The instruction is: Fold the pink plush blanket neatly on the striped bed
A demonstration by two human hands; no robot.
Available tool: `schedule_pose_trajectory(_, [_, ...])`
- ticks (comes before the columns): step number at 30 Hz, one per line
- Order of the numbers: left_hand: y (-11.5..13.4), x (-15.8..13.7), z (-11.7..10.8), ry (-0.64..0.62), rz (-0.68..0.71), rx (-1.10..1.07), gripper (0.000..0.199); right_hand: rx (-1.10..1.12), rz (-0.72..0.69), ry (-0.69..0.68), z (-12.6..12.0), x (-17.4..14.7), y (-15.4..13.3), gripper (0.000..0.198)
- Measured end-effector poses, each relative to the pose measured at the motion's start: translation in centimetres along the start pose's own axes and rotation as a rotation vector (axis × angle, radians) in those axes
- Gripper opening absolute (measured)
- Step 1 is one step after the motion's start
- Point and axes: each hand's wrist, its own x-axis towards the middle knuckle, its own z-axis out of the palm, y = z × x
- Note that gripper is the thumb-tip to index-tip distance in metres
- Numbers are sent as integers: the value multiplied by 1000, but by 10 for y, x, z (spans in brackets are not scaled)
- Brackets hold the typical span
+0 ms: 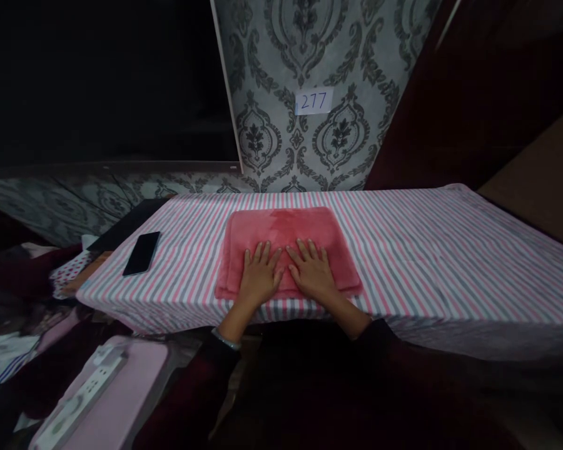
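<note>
Pink, plush and folded into a flat rectangle, the fleecy towel [286, 247] lies near the front edge of a long table covered in a pink, grey and white striped cloth [431, 250]. Both hands rest on its near half, palms down, fingers spread and gripping nothing: the left hand [259, 275] and the right hand [313, 272] sit side by side, their inner fingers almost touching. A pale bangle [225, 339] circles the left wrist.

The towel's near edge runs close to the table's front edge (the striped cloth drops away just past it), so a pull toward the body could, I judge, drag the fold off the table. Its layers look loosely stacked, with the lower one peeking out at the left, and uneven pressure from flat palms may shear them apart. The cloth itself could ride along and bunch up. A black rectangular smartphone [141, 253] lies well apart to the left, near the corner; a shifting cloth might carry it over.
</note>
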Motion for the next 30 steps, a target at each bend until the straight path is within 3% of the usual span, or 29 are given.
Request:
schedule_pose_trajectory(3, [-13, -4, 1, 6, 6, 8, 57, -12, 2, 11, 2, -2, 9, 54])
schedule_pose_trajectory(11, [-58, -43, -4, 56, -147, 84, 58, -118, 131, 70, 5, -32, 51, 53])
schedule_pose_trajectory(20, [-81, -85, -17, 18, -265, 11, 58, -31, 258, 35, 2, -74, 88, 55])
schedule_pose_trajectory(24, [-55, -76, -31, 86, -252, 1, 56, -13, 218, 101, -16, -70, 70, 51])
schedule_pose_trajectory(27, [-15, -57, -23, 83, -35, -25, 56, 9, 33, 110, -20, -60, 36, 53])
schedule_pose_trajectory(30, [16, -46, 0, 81, 126, -61, 60, 23, -106, 37, -7, -56, 12, 53])
